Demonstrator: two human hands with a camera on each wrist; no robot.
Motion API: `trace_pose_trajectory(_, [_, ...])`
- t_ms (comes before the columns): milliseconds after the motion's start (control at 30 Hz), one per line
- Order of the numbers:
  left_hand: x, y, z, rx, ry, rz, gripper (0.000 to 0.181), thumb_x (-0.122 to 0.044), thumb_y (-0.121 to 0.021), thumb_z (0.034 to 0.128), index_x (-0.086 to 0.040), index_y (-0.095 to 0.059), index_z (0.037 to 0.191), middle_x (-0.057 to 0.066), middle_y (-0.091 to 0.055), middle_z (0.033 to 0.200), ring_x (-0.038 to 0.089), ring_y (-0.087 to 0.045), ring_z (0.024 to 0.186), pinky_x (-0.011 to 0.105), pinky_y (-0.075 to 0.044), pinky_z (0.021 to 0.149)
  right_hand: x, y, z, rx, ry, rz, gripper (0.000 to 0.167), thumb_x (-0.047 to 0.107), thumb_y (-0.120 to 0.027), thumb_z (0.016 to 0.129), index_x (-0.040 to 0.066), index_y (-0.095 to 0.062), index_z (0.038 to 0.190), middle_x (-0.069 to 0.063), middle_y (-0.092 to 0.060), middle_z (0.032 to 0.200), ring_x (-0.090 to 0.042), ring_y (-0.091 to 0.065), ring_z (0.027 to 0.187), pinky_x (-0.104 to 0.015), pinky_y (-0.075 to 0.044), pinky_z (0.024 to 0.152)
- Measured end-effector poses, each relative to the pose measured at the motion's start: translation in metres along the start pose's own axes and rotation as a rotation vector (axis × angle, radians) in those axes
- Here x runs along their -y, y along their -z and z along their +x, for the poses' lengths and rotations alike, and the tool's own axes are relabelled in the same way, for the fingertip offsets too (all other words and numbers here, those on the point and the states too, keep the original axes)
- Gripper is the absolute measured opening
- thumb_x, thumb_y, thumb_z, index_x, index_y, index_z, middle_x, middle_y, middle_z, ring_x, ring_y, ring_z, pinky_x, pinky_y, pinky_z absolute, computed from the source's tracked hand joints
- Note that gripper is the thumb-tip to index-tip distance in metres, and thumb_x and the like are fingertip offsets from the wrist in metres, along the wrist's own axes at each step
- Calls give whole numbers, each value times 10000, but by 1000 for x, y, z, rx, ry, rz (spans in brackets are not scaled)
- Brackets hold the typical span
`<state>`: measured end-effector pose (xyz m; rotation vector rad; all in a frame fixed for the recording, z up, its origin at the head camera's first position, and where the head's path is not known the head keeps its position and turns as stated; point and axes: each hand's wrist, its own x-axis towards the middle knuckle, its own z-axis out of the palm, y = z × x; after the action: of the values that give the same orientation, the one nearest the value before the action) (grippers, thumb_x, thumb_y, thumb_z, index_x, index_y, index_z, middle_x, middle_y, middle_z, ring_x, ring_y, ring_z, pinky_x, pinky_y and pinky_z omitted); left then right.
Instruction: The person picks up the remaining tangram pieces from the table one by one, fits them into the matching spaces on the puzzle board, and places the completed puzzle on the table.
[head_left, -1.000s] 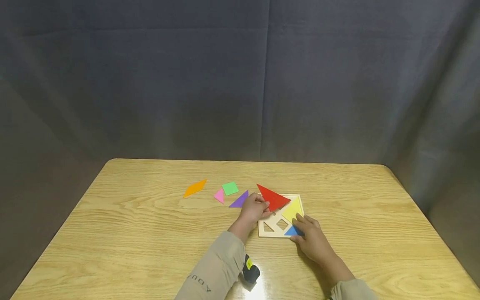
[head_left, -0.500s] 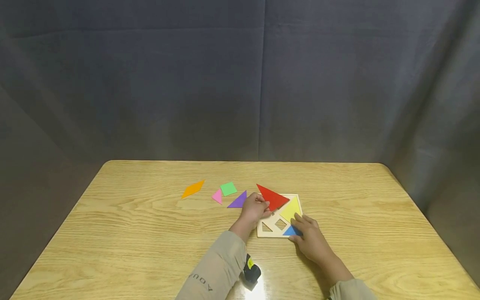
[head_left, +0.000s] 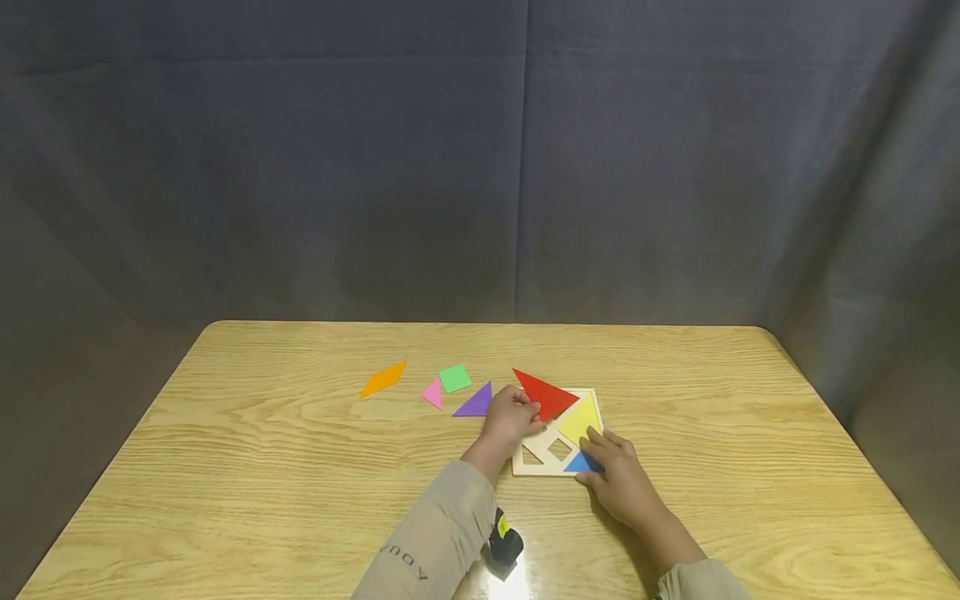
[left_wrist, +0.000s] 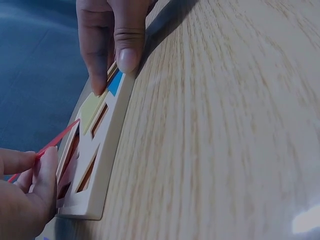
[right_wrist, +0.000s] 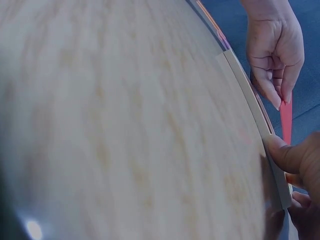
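My left hand (head_left: 510, 414) pinches a red triangle (head_left: 547, 396) between thumb and fingers, tilted over the upper left of a pale wooden tangram board (head_left: 542, 470). In the left wrist view, one corner of the red triangle (left_wrist: 60, 136) comes down near the board's recess. A yellow triangle (head_left: 581, 419) and a blue triangle (head_left: 582, 462) lie in the board's right part. My right hand (head_left: 618, 475) holds the board's right side, thumb at the near edge and a fingertip on top beside those two pieces. Several cutouts show the wood beneath, among them a square and a small triangle.
Left of the board lie a purple triangle (head_left: 476, 403), a green square (head_left: 454, 378), a pink triangle (head_left: 432, 393) and an orange parallelogram (head_left: 383, 380). A black device (head_left: 505, 542) shows beside the left sleeve. Dark curtain hangs behind the table.
The view shifts slightly, moving the loose pieces and board a little left in it. Both hands keep their holds, and the red triangle stays almost still over the board.
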<state>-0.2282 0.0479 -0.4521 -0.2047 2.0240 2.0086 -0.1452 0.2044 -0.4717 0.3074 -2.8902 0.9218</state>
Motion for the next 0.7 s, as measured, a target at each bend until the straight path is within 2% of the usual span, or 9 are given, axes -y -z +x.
trace_pose_trajectory(400, [-5,-7,-4,-83,30,79,117,23,-558,789,-5,-452,830,99,-553,795,163,-600,627,231,-487,581,0,-1,1,-22,11,5,433,77,-664,733,-84,-530,1112,-218,-423,1235,-384,-292,1163,-491,-282,913])
trace_pose_trajectory(700, [-4,-11,-3,-128,29,185,159,-4,-575,775,-25,-438,852,63,-539,766,121,-590,586,208,-471,541,0,-1,0,-33,21,0,437,80,-659,737,-94,-522,1114,-226,-426,1228,-385,-298,1160,-489,-280,915])
